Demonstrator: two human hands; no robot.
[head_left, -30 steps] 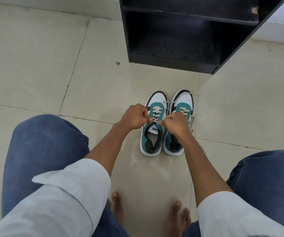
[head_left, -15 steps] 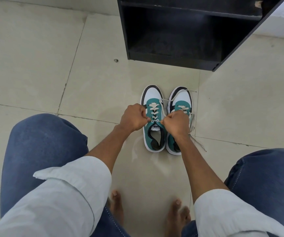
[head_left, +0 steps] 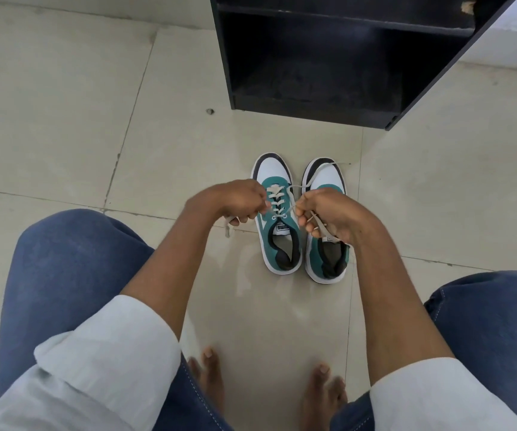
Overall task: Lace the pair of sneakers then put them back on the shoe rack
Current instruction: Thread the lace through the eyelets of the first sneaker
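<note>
Two teal, white and black sneakers stand side by side on the tiled floor, toes pointing at the rack. The left sneaker (head_left: 279,244) has its beige lace crossed through the eyelets. My left hand (head_left: 235,200) grips one end of that lace, which hangs below my fist. My right hand (head_left: 328,213) grips the other end and hovers over the right sneaker (head_left: 328,259), hiding its tongue and eyelets. A loose lace strand (head_left: 328,165) trails over the right sneaker's toe.
A black shoe rack (head_left: 313,110) with open shelves stands just beyond the sneakers. My knees in blue jeans flank the scene and my bare feet (head_left: 322,390) rest on the tiles (head_left: 126,144) below. A small speck (head_left: 210,111) lies left of the rack.
Both hands have pulled apart and slightly back, drawing the left sneaker's lace ends outward. The right hand now sits over the right sneaker.
</note>
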